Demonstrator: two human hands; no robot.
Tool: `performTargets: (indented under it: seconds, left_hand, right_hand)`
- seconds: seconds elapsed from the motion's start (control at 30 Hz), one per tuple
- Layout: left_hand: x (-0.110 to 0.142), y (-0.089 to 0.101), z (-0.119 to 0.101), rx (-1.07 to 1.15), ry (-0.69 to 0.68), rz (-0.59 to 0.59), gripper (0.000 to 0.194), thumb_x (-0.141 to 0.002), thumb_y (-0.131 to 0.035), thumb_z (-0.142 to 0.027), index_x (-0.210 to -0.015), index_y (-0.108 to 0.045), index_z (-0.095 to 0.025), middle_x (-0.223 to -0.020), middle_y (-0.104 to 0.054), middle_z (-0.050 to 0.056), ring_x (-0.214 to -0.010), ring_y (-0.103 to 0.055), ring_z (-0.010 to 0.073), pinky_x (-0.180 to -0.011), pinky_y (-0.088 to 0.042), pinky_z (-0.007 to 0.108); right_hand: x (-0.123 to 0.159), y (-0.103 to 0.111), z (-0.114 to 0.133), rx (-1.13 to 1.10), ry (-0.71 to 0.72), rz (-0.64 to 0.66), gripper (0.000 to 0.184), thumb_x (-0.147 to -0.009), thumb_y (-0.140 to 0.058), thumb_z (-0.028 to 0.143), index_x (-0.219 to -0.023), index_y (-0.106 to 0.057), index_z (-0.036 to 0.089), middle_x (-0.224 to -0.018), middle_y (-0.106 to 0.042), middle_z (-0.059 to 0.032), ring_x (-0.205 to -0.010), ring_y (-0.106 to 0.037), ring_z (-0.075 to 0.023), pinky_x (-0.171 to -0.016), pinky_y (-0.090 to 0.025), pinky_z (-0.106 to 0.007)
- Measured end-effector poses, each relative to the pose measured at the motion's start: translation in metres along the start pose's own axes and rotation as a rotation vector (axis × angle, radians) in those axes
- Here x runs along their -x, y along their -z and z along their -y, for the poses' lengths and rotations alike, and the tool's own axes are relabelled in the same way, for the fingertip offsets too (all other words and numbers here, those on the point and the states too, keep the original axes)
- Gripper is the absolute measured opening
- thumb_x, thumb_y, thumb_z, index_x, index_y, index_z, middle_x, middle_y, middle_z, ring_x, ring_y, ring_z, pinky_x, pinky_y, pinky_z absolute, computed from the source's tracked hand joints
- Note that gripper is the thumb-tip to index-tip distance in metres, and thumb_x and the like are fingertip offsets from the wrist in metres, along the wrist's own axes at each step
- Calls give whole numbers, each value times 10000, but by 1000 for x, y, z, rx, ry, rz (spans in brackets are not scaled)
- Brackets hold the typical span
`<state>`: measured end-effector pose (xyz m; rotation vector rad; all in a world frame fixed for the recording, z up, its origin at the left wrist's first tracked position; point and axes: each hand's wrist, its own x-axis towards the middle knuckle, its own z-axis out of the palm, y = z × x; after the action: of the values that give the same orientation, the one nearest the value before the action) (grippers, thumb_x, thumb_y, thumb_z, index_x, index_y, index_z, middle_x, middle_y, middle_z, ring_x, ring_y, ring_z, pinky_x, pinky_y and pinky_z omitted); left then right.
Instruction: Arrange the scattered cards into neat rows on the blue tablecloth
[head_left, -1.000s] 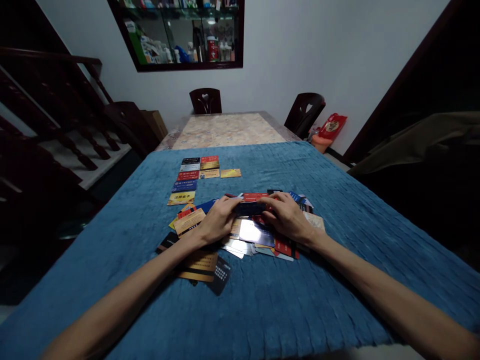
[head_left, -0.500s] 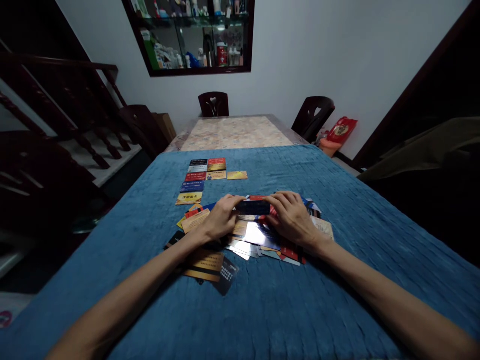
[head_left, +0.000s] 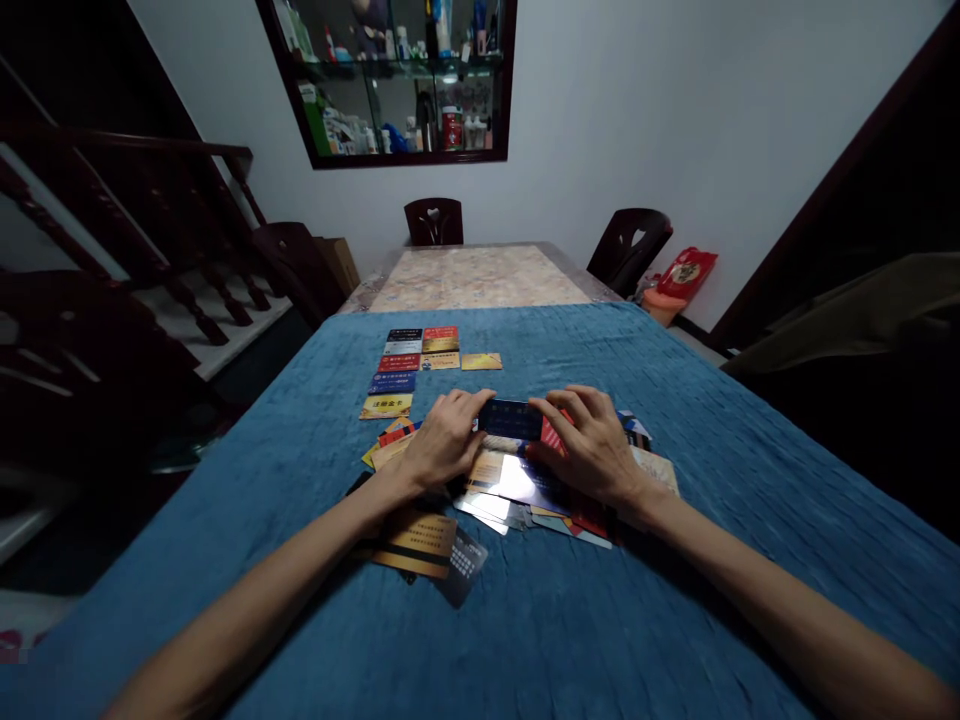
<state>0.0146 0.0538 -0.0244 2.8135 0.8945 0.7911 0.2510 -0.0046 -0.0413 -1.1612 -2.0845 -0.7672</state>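
A dark blue card is held up by its two short ends above a loose pile of cards. My left hand pinches its left end, and my right hand grips the right end between thumb and fingers. Beneath lie overlapping cards: a shiny purple card in the middle, a gold card and a dark grey card toward me. My hands hide part of the pile. Beyond it, cards lie in rows, among them a yellow card, a blue card and a gold card.
A blue cloth covers the near part of the table; its patterned far end is bare of cloth. Dark wooden chairs stand around it. A glass-shelved cabinet is set in the wall, and a stair railing is at left.
The dark blue card has tilted so that more of its printed face shows. Both hands still grip its ends. The whole view has shifted slightly.
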Motion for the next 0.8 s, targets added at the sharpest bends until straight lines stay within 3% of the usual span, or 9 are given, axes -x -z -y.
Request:
performTargets:
  seconds: [0.2, 0.37, 0.8]
  left_hand:
    - [7, 9, 14, -82, -35, -57, 527, -869, -554, -157, -1385, -448, -163, -1299, -560, 160, -1194, -535, 303, -1003, -487, 488]
    - [14, 24, 38, -134, -19, -68, 550, -854, -564, -133, -1393, -452, -152, -1321, -530, 171, -1227, -518, 308, -1041, -479, 497]
    - [20, 57, 125, -251, 240, 33, 526, -778, -576, -117, -1300, -538, -157, -1292, -554, 147, -1170, -513, 312, -1017, -473, 503]
  right_hand:
    - [-18, -8, 3, -53, 11, 29, 383, -877, -593, 294, -1230, -611, 149, -1109, -618, -148, -1052, -471, -297, -869, -403, -429]
    - [-46, -31, 5, -137, 21, 130, 413, -871, -617, 360, -1231, -607, 158, -1136, -610, -150, -1042, -464, -291, -839, -402, -408]
    - [-138, -102, 35, -264, -41, 482, 551, -860, -657, 382, -1350, -549, 153, -1266, -555, -162, -1141, -439, -302, -889, -454, -402]
